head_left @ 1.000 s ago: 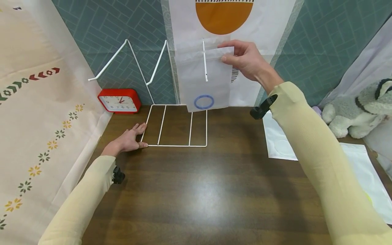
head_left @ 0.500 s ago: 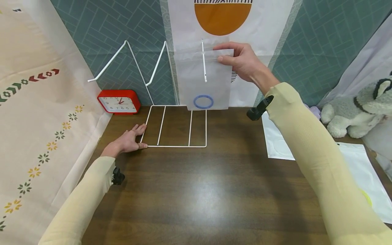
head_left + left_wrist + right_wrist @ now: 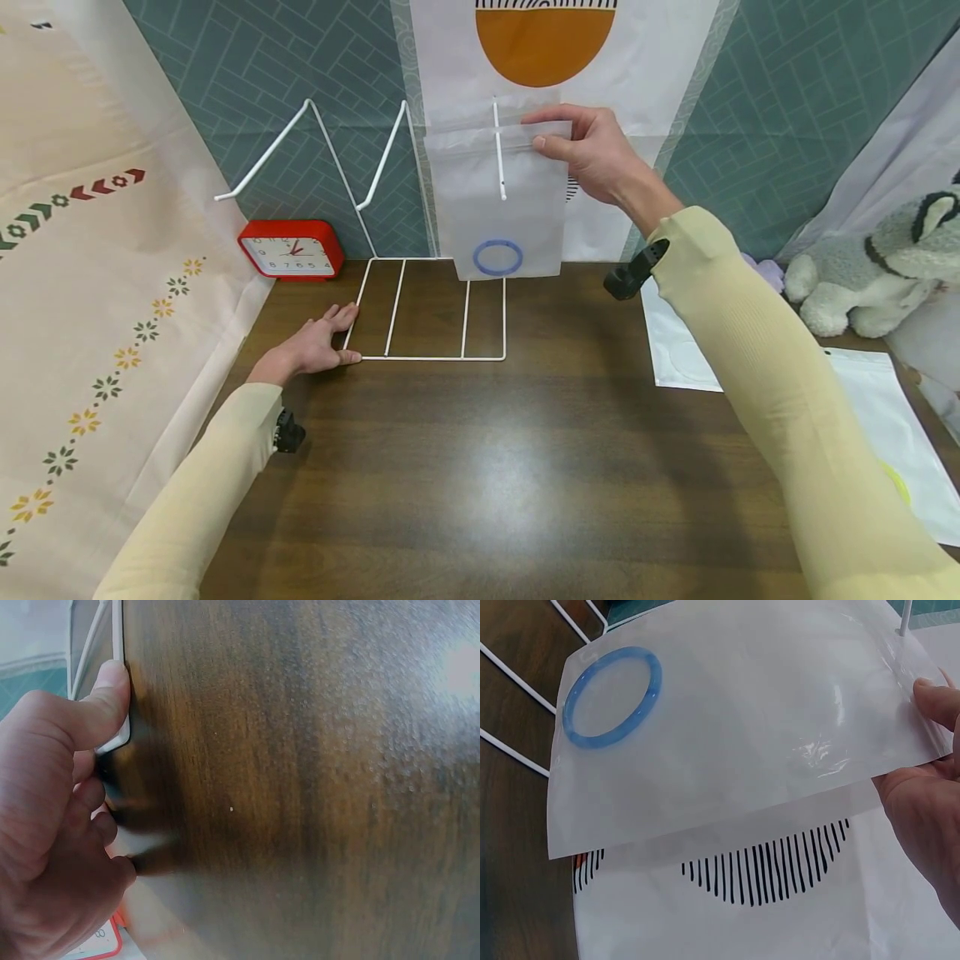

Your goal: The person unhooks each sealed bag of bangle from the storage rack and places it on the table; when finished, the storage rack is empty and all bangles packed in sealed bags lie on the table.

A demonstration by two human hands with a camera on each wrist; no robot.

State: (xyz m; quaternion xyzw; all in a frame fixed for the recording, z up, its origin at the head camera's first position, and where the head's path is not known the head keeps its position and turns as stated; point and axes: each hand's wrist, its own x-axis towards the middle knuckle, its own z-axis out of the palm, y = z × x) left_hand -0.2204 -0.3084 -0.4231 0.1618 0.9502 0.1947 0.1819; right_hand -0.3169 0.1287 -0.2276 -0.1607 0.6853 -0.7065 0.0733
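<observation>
The right hand [image 3: 592, 150] pinches the top right edge of a cloudy bag [image 3: 528, 196] between thumb and fingers. A blue ring [image 3: 657, 675] shows low inside the bag. The bag hangs up by the white arm [image 3: 501, 167] on the right side of the wire rack [image 3: 427, 358]. I cannot tell if that arm goes through the bag. The bag's bottom edge hangs loose by the back of the rack, in front of the poster [image 3: 592, 229].

The left hand [image 3: 315, 343] holds the front left corner of the rack, with its thumb on the front bar and its fingers at the side bar. Two more white arms stick out on the left.

A wide piece of brown bench [image 3: 465, 467] lies in front of the rack, and more lies to its right, up to a flat white bag [image 3: 678, 354] near the right sleeve [image 3: 780, 408]. Behind the left hand, a red clock [image 3: 291, 250] sits near the rack's back left corner, so the room there is small.
</observation>
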